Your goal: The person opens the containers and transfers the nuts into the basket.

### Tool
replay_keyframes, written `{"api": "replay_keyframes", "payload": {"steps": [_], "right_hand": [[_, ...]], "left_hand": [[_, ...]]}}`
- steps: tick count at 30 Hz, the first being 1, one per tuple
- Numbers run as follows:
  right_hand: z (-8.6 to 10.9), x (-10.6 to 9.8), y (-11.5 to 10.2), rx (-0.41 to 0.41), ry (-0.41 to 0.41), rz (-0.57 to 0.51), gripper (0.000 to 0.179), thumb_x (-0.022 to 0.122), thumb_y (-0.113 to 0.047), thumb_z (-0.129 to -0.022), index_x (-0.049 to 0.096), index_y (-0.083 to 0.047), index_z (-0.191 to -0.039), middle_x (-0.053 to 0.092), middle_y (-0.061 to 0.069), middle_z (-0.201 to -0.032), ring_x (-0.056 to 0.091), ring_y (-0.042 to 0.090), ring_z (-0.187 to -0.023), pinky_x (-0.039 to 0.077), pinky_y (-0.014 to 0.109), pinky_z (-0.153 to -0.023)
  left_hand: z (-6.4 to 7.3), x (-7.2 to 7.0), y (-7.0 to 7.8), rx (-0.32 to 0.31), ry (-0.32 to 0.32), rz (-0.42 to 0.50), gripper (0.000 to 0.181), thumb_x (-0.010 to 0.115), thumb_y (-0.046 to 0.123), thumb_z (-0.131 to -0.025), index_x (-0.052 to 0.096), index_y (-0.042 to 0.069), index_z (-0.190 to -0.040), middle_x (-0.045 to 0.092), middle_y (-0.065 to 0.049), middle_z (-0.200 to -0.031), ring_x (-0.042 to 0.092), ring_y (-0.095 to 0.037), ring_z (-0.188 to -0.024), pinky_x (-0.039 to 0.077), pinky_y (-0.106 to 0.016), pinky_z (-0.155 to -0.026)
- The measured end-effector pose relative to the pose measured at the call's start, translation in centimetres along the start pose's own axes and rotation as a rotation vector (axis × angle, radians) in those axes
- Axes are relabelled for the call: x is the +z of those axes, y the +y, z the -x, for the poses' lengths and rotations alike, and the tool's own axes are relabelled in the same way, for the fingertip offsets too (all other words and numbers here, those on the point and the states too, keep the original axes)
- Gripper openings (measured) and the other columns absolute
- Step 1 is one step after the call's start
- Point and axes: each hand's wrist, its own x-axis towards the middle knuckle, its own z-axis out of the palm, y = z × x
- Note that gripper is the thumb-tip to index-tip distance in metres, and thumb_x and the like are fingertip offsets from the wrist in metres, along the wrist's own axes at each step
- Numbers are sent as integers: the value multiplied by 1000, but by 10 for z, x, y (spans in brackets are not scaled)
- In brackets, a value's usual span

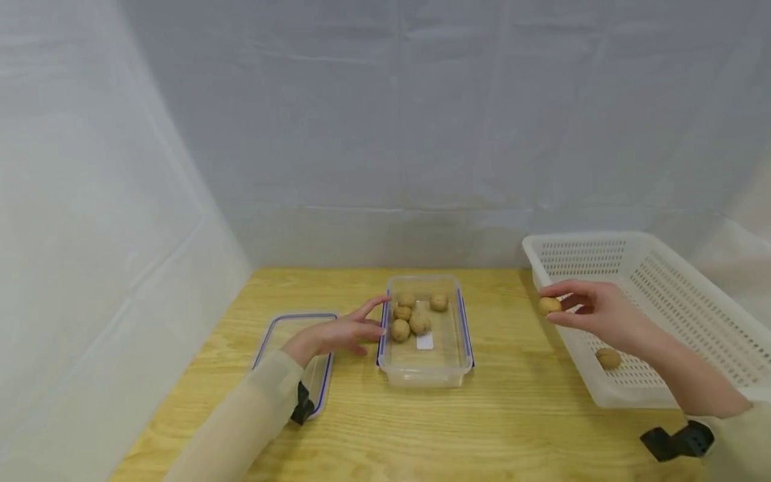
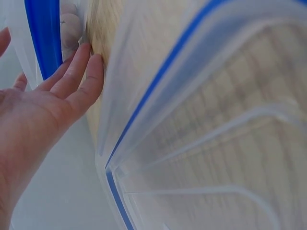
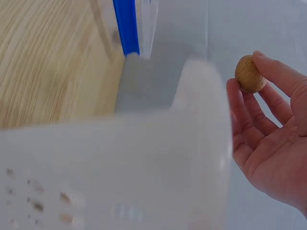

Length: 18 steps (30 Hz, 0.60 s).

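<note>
Now, in the right hand [image 1: 596, 313], a walnut [image 1: 549, 306] is pinched between thumb and fingertips, held up by the left rim of the basket [image 1: 632, 398]! Across the way, the left hand [image 1: 340, 333] is loosely spread, nothing gripped, its fingertips set at the box's [image 1: 424, 376] left side. Inside, five nuts [image 1: 420, 323] can be counted, four bunched together, one apart. Another nut [image 1: 608, 359] is seen in the basket, and the lid [image 1: 317, 371], partly covered by the left sleeve [image 1: 243, 418], is laid on the table [image 1: 512, 435].
</note>
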Motion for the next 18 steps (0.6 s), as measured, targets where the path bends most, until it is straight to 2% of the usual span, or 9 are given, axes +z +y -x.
{"api": "replay_keyframes", "payload": {"steps": [6, 11, 18], "right_hand": [[9, -18, 24, 41, 36, 65, 35, 72, -12, -89, 64, 0, -122, 63, 8, -114, 60, 0, -87, 54, 26, -68], [17, -28, 45, 79, 21, 124, 36, 71, -11, -90, 63, 2, -122, 63, 13, -114, 59, -2, -86, 53, 25, -68], [27, -39, 71, 127, -35, 165, 38, 70, -16, -91, 61, 5, -122, 64, 17, -113, 60, -3, -84, 52, 26, -67]], "left_hand": [[-2, 2, -2, 13, 41, -20, 74, 57, 26, -99, 10, 31, -156, 26, -28, -151, 39, -43, -132, 37, -61, -98], [-1, 4, -5, 37, 76, -49, 73, 59, 26, -98, 14, 28, -156, 34, -28, -146, 46, -42, -126, 46, -54, -91], [1, 5, -4, 43, 102, -52, 73, 61, 26, -97, 17, 26, -156, 39, -27, -143, 50, -40, -122, 50, -49, -86]]}}
